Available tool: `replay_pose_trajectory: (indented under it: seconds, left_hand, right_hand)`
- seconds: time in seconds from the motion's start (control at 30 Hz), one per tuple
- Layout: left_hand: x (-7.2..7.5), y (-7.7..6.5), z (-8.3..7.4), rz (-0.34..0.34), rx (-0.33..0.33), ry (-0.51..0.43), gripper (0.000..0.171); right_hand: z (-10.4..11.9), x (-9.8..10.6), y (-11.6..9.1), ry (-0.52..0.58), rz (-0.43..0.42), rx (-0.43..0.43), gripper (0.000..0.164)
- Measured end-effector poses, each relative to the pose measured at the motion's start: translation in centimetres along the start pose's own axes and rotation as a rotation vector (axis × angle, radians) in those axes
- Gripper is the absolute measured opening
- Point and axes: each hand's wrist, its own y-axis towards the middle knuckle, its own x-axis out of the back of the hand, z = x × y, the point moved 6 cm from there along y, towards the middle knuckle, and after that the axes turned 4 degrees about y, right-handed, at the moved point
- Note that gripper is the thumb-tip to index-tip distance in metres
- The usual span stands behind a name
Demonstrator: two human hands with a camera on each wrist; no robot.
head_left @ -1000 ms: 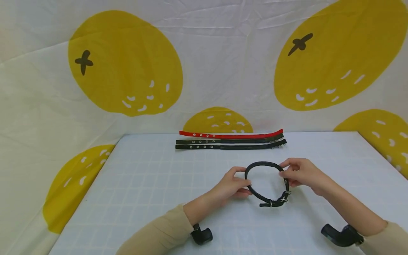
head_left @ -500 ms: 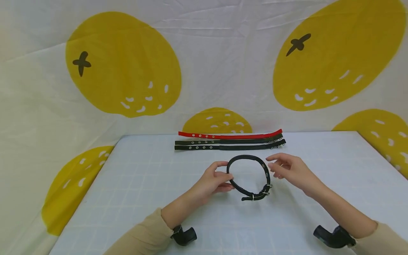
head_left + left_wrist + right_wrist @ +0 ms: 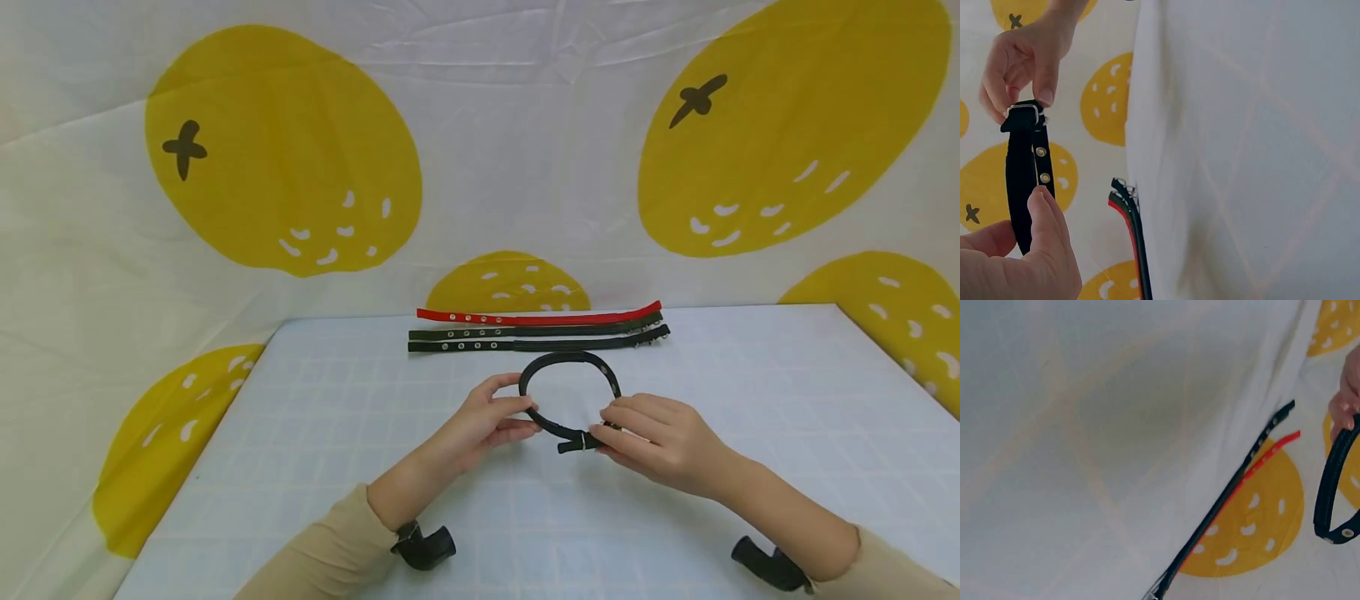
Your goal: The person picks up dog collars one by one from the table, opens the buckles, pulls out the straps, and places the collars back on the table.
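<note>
A black pet collar, buckled into a loop, is held up above the table between both hands. My left hand pinches its left side between thumb and fingers. At the lower right of the loop, my right hand grips the collar by its buckle, covering that part in the head view. The left wrist view shows the metal buckle at the right hand's fingertips, with eyelets along the band below. The short strap end sticks out toward the left at the bottom.
Behind the hands, a red collar, a dark green collar and a black collar lie straight, side by side, near the back edge of the white table. A patterned cloth hangs behind the table.
The left hand has carried the looped collar left and slightly upward. My right hand let go of its upper right side, then moved down and took hold at the buckle.
</note>
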Motion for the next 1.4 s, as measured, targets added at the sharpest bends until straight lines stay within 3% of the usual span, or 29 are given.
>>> replay_pose_trajectory:
  seconds: [0.13, 0.27, 0.37, 0.47, 0.57, 0.7, 0.77, 0.83, 0.9, 0.97, 1.03, 1.1, 1.4]
  left_hand:
    - [0.0, -0.1, -0.1, 0.002, 0.015, -0.025, 0.049]
    - [0.2, 0.0, -0.4, 0.017, 0.004, 0.025, 0.048]
    - [0.4, 0.0, -1.0, 0.034, -0.044, 0.123, 0.047]
    - [0.5, -0.4, -1.8, 0.030, -0.151, 0.306, 0.043]
    - [-0.1, -1.1, -3.0, 0.021, -0.364, 0.615, 0.040]
    - [-2.0, -2.9, -4.6, 0.016, -0.808, 0.982, 0.040]
    - [-3.0, -4.1, -5.0, 0.006, -1.017, 1.073, 0.040]
    - [-3.7, -5.1, -5.3, -0.017, -1.177, 1.125, 0.038]
    - [-4.2, -5.9, -5.4, -0.046, -1.298, 1.170, 0.033]
    - [-4.6, -6.6, -5.4, -0.063, -1.376, 1.196, 0.029]
    - [-4.8, -7.0, -5.4, -0.068, -1.423, 1.206, 0.027]
    - [-4.8, -7.2, -5.4, -0.065, -1.429, 1.197, 0.027]
    - [-4.4, -7.5, -5.5, -0.019, -1.310, 1.034, 0.024]
  right_hand:
    - [0.6, 0.2, 0.8, -0.056, -0.075, 0.096, 0.025]
    - [0.6, 0.3, 1.1, -0.080, -0.076, 0.127, 0.025]
    - [0.3, 0.3, 1.1, -0.086, -0.083, 0.116, 0.026]
    - [-0.2, 0.5, 1.1, -0.074, -0.090, 0.076, 0.028]
    - [-0.7, 0.6, 1.0, -0.042, -0.079, 0.013, 0.031]
    - [-1.0, 0.5, 0.9, 0.019, -0.065, -0.071, 0.034]
    - [-1.0, 0.3, 0.9, 0.050, -0.066, -0.094, 0.033]
    - [-0.9, 0.2, 0.9, 0.073, -0.069, -0.108, 0.032]
    - [-0.8, 0.1, 1.1, 0.089, -0.072, -0.119, 0.031]
    - [-0.6, 0.1, 1.3, 0.102, -0.084, -0.124, 0.031]
    - [-0.5, 0.2, 1.5, 0.118, -0.095, -0.130, 0.031]
    - [-0.3, 0.3, 1.8, 0.137, -0.108, -0.132, 0.030]
    - [-0.1, 0.6, 2.5, 0.227, -0.138, -0.197, 0.028]
